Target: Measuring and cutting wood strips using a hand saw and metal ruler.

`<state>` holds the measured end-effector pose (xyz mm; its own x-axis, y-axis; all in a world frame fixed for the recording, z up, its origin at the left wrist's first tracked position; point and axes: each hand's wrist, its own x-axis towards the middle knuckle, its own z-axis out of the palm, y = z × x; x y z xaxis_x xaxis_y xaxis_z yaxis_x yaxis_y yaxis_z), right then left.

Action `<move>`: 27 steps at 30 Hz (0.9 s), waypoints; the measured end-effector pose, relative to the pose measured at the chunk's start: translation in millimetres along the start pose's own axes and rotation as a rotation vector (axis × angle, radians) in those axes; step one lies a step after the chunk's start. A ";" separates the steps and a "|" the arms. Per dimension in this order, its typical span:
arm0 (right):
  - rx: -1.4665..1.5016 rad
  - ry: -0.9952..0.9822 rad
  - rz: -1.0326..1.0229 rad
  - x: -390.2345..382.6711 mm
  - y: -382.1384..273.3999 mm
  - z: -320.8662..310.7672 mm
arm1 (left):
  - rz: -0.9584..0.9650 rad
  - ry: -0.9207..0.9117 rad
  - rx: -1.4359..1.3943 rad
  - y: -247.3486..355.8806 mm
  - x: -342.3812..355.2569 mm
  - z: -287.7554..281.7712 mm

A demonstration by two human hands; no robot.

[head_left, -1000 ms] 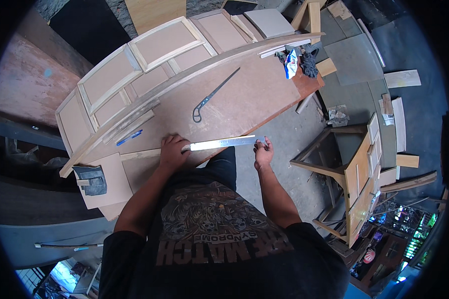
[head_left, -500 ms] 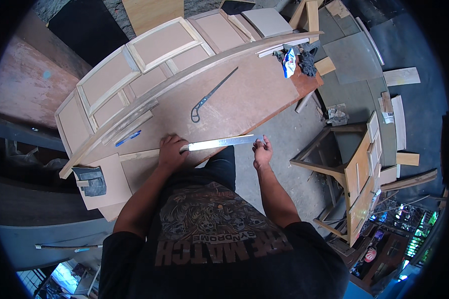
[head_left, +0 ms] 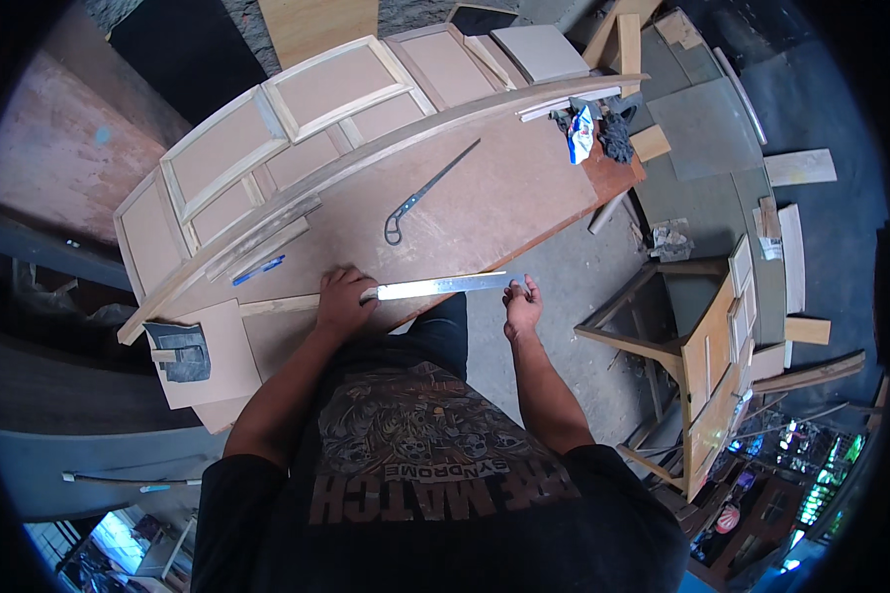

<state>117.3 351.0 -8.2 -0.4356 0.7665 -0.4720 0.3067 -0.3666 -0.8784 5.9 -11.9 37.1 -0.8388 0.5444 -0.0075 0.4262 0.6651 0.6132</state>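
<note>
A flat, shiny metal ruler (head_left: 435,288) stretches between my two hands over the near edge of the table. My left hand (head_left: 345,298) is closed on its left end, resting by the table edge, with a small grey end piece showing beside the fingers. The right end is pinched in my right hand (head_left: 522,304), which is held out past the table over the floor. Along the ruler's far side runs a thin pale wooden strip (head_left: 492,274), partly hidden. A handsaw (head_left: 415,203) with a dark handle lies on the brown tabletop (head_left: 504,198). Left of it lies a blue pen (head_left: 258,270).
Panelled wooden frames (head_left: 341,84) line the table's far side behind a long wooden board (head_left: 386,133). Crumpled dark cloth (head_left: 617,133) and a white-blue packet (head_left: 580,136) sit at the far right corner. A wooden trestle (head_left: 707,361) stands to the right. A folded dark cloth (head_left: 181,353) lies at left.
The whole view has shifted slightly, moving the table and its things a little rightward in the picture. Both hands keep the same hold on the ruler.
</note>
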 end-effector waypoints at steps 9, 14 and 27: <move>0.019 -0.003 0.055 1.3 -0.5 -1.7 | 0.036 0.062 -0.004 -4.9 -2.4 6.1; 0.067 -0.032 0.096 8.1 -4.8 -5.6 | 0.025 0.048 -0.041 -8.9 -4.4 4.4; 0.521 -0.029 0.221 19.0 -38.6 -35.0 | 0.001 0.022 -0.058 -11.3 -6.0 -1.3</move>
<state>126.8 398.2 19.4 -0.4335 0.6302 -0.6442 -0.0620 -0.7340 -0.6763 5.6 -23.3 31.3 -0.8458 0.5334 0.0102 0.4072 0.6332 0.6582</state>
